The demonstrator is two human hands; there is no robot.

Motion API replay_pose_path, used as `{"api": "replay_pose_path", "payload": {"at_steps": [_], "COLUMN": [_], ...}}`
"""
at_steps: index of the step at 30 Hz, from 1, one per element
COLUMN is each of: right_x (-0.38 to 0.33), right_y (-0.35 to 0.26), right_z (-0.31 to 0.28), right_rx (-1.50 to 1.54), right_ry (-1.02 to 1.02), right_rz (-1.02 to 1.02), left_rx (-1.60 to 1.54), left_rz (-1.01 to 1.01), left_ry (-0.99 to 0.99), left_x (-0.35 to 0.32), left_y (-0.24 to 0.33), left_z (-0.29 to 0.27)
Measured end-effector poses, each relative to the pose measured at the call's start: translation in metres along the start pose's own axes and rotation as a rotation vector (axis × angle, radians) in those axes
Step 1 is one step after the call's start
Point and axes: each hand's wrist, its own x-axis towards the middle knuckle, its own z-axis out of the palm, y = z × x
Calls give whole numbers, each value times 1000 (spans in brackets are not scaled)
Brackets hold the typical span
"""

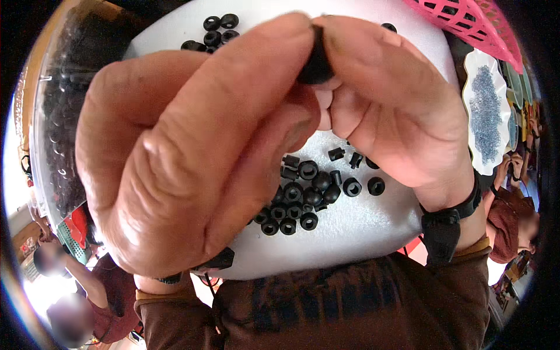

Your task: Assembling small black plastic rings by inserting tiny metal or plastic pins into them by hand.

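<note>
Black ring (315, 64) sits pinched between both hands, up close, above the white board (361, 233). Left hand (181, 157) and right hand (391, 99) press together on it. It looks small, light and rubbery; hold its sides.

Both hands are bare, the left hand (186, 157) broad and creased across the knuckles, the right hand (391, 105) with short nails. A black strap with a flat black clasp (441, 230) circles the right wrist, and a similar black band (216, 259) shows at the left wrist. Dark brown sleeves (326, 309) with lighter tan cuffs cover the forearms
</note>
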Motion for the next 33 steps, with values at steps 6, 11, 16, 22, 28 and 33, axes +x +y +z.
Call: {"api": "replay_pose_path", "payload": {"at_steps": [6, 11, 16, 22, 28, 33], "right_x": [-7, -4, 4, 12, 3, -1], "right_y": [2, 3, 7, 3, 5, 3], "right_z": [-14, -9, -14, -18, -3, 0], "right_rx": [50, 61, 83, 93, 41, 13], "right_ry": [124, 48, -41, -95, -18, -49], "right_rz": [33, 32, -9, -53, -44, -14], "left_rx": [457, 63, -112, -17, 37, 54], "left_rz": [173, 269, 152, 295, 381, 423], "left_ry": [-236, -165, -648, -697, -666, -599], "left_x": [-6, -22, -9, -12, -24, -28], "left_y": [-31, -45, -29, -28, -24, -21], "left_z": [11, 0, -18, -1, 5, 10]}}
